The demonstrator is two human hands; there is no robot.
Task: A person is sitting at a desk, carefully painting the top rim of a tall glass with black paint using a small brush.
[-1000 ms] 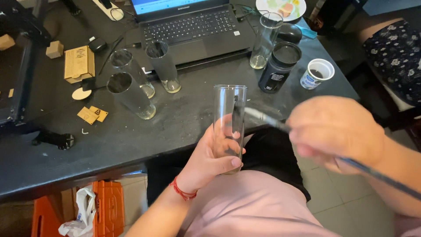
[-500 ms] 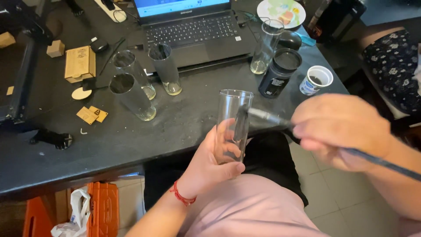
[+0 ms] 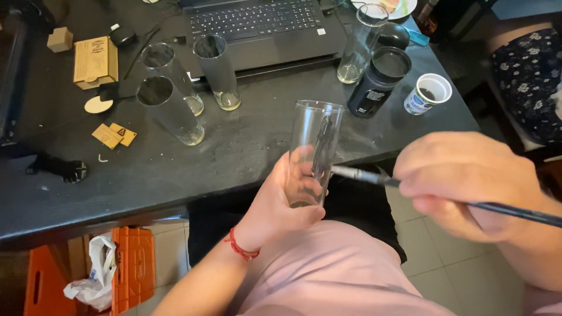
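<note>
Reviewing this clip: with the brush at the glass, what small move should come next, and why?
Probably draw the brush a little further along the dark painted figure. The right hand has its tip at the tall glass, which the left hand holds upright.

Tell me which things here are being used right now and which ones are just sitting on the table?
Being used:
- tall clear glass, held upright in the left hand
- paintbrush, held in the right hand, tip at the glass's side with dark paint marks

Just sitting:
- three empty glasses
- laptop
- black jar
- small white cup
- wooden box
</note>
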